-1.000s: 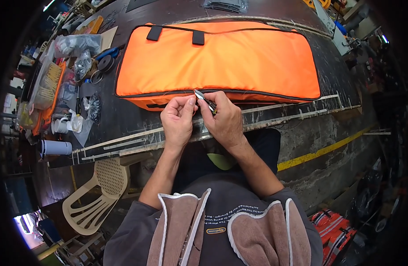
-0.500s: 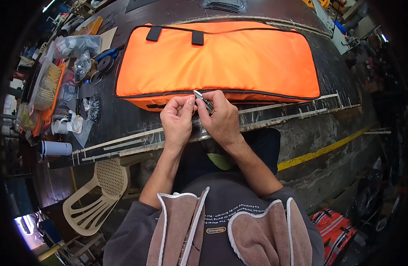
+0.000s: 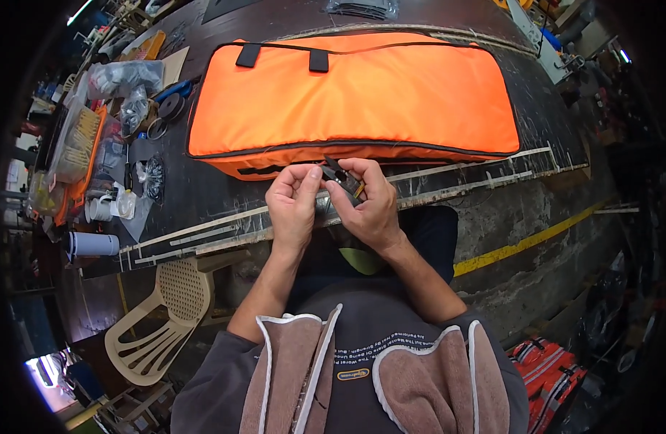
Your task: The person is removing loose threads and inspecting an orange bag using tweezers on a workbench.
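A large bright orange fabric bag (image 3: 355, 98) with black piping and two black tabs lies on the dark worktable. Just off its near edge, my right hand (image 3: 375, 206) is closed around small dark thread snips (image 3: 340, 173), whose blades point up and to the left, spread apart. Close beside them my left hand (image 3: 292, 206) pinches thumb against forefinger near the blades. Whatever sits in that pinch is too small to make out. Both hands hover over the table's front edge, in front of the bag's lower seam.
On the left of the table (image 3: 195, 210) stand a clear plastic box (image 3: 78, 145), a dark roll of tape (image 3: 172, 106), a white mug (image 3: 99, 207) and a pale cylinder (image 3: 94, 244). A beige plastic chair (image 3: 177, 296) is below left. Red-orange bags (image 3: 546, 383) lie lower right.
The snips have tilted and their blades are now spread apart. Both hands have dropped slightly toward me, away from the bag's seam. The bag stays in place.
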{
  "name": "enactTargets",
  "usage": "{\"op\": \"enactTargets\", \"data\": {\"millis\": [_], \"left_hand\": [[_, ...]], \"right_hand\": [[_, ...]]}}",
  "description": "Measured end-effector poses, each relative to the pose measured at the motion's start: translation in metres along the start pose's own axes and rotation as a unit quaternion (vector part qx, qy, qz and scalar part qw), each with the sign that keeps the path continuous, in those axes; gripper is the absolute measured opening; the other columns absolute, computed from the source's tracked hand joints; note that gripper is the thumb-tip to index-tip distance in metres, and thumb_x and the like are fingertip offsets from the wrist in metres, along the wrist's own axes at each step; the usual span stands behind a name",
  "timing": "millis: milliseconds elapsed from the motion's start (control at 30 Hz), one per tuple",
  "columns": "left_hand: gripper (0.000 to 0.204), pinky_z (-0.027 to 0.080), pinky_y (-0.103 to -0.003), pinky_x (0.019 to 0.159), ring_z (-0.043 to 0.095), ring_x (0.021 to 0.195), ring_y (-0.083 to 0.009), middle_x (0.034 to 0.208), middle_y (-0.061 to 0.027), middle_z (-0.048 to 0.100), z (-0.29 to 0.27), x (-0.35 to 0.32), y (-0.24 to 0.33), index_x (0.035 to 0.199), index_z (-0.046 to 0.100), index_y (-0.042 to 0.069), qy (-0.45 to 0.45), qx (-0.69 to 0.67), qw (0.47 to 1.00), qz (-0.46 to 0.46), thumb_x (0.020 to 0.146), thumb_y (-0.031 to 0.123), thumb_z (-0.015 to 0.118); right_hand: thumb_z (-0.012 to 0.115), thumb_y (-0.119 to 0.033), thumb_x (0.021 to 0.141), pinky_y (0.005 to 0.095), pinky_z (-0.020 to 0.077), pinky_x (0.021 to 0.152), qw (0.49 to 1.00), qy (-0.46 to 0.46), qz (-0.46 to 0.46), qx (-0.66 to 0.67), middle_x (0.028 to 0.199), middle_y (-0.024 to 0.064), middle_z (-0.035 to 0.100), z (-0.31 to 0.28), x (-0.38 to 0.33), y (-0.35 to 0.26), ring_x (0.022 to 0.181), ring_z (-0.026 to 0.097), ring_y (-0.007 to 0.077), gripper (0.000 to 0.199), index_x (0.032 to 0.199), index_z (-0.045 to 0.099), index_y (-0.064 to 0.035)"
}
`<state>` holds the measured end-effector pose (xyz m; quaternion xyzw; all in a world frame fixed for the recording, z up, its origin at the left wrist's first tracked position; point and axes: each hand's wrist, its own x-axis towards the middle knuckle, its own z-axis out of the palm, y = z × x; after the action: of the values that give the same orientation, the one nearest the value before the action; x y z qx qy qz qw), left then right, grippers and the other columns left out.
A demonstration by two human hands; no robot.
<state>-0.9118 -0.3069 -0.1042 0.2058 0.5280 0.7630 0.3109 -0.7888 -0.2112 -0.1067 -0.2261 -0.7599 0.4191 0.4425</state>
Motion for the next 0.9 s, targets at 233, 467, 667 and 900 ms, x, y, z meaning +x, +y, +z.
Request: {"op": "enactTargets", "data": {"millis": [233, 467, 667, 900], "left_hand": [[0.012, 0.049, -0.020, 0.073, 0.062, 0.082, -0.0012, 0.097, 0.0003, 0.076, -0.005, -0.011, -0.008, 0.107, 0.075, 0.000, -0.006, 0.001, 1.000, 0.008, 0.109, 0.012, 0.078], [0.009, 0.046, -0.027, 0.064, 0.059, 0.070, -0.0133, 0.098, -0.0087, 0.069, -0.036, 0.009, 0.028, 0.105, 0.080, 0.002, 0.112, 0.376, 0.847, 0.360, 0.097, 0.001, 0.083], [0.020, 0.053, -0.041, 0.082, 0.069, 0.093, -0.0271, 0.103, -0.0051, 0.073, -0.052, 0.036, 0.056, 0.107, 0.084, 0.010, 0.108, 0.596, 0.677, 0.417, 0.088, 0.014, 0.091], [0.011, 0.045, -0.041, 0.085, 0.067, 0.097, -0.0253, 0.101, -0.0002, 0.073, -0.049, 0.035, 0.056, 0.096, 0.078, 0.012, 0.071, 0.597, 0.694, 0.396, 0.091, 0.017, 0.086]], "right_hand": [[0.087, -0.011, 0.097, 0.0352, 0.0613, 0.077, 0.996, -0.026, -0.058, -0.057, 0.108, 0.0156, 0.078, -0.006, -0.004, -0.005, 0.090, 0.079, 0.0268, 0.038, 0.130, 0.072, -0.0012], [0.082, -0.017, 0.101, 0.0412, 0.0609, 0.074, 0.997, -0.017, -0.002, -0.075, 0.106, 0.0175, 0.078, -0.013, -0.010, -0.007, 0.086, 0.078, 0.0341, 0.030, 0.126, 0.074, -0.0024], [0.084, -0.010, 0.098, 0.0374, 0.0625, 0.077, 0.995, -0.026, -0.052, -0.083, 0.102, 0.0181, 0.081, 0.001, 0.010, -0.015, 0.088, 0.081, 0.0313, 0.022, 0.115, 0.078, 0.0014], [0.085, -0.014, 0.094, 0.0397, 0.0632, 0.074, 0.990, -0.030, -0.094, -0.103, 0.097, 0.0171, 0.081, 0.034, 0.036, -0.027, 0.085, 0.081, 0.0334, 0.022, 0.110, 0.079, 0.0003]]}}
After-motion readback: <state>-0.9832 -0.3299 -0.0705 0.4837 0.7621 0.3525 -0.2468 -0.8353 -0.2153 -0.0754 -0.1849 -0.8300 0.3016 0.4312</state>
